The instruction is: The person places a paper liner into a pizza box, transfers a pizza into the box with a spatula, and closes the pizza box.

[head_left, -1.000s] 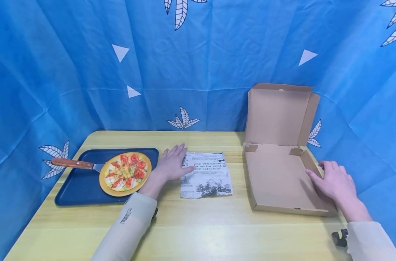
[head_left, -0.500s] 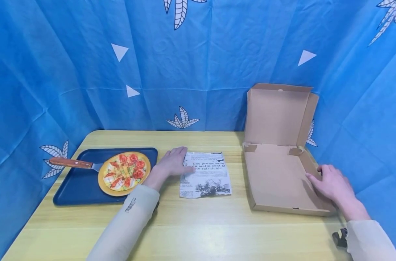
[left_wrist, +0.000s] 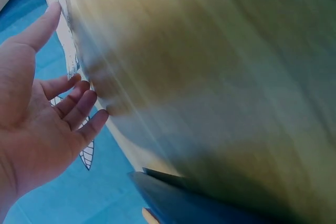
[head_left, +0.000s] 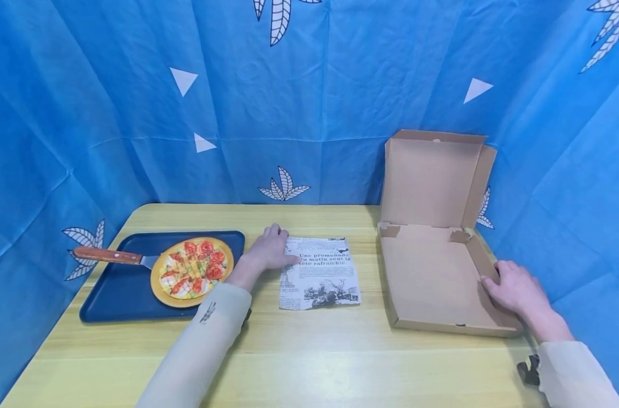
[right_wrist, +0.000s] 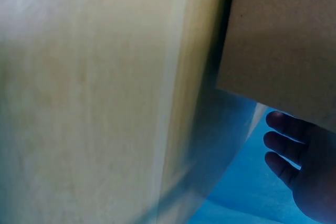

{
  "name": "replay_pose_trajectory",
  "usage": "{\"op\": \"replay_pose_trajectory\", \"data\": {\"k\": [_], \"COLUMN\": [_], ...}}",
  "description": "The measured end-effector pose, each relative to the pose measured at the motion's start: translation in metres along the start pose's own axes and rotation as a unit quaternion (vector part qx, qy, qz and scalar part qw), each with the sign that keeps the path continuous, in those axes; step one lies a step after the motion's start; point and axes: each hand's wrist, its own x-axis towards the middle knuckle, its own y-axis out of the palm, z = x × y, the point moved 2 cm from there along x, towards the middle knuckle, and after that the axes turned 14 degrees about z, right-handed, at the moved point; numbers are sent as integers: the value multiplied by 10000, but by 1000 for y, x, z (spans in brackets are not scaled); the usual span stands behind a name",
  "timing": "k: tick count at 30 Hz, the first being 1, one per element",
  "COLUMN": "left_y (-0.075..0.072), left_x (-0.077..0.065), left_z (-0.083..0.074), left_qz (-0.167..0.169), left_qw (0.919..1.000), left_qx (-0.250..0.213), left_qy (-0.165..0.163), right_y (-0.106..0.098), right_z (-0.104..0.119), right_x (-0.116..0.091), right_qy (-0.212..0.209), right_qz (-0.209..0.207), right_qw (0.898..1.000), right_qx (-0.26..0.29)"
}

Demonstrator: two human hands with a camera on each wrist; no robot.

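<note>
Printed paper (head_left: 323,276) lies on the counter (head_left: 309,362) between tray (head_left: 118,292) and open cardboard box (head_left: 434,277); I note left grip (head_left: 270,249) at the paper's left edge, digits apart, right grip (head_left: 518,290) clamped on the box's side wall.

On the table (head_left: 309,362), paper (head_left: 325,277) lies right of a tray (head_left: 115,292) bearing a pizza (head_left: 192,269) and left of a box (head_left: 437,283).

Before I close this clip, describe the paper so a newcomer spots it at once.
On the table, look between the blue tray and the open box. The paper lies there, by the left hand. Unlike both neighbours, it is white with black print.
</note>
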Motion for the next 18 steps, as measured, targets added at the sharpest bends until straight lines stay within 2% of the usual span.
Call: {"op": "replay_pose_trajectory", "data": {"k": [18], "left_y": [-1], "left_x": [5], "left_z": [-1], "left_qz": [82], "left_qw": [9991], "left_qx": [-416], "left_qy": [-34], "right_y": [4], "right_z": [0], "right_x": [2], "right_qy": [2], "right_qz": [-76], "right_qw": [9997], "right_qx": [-218]}}
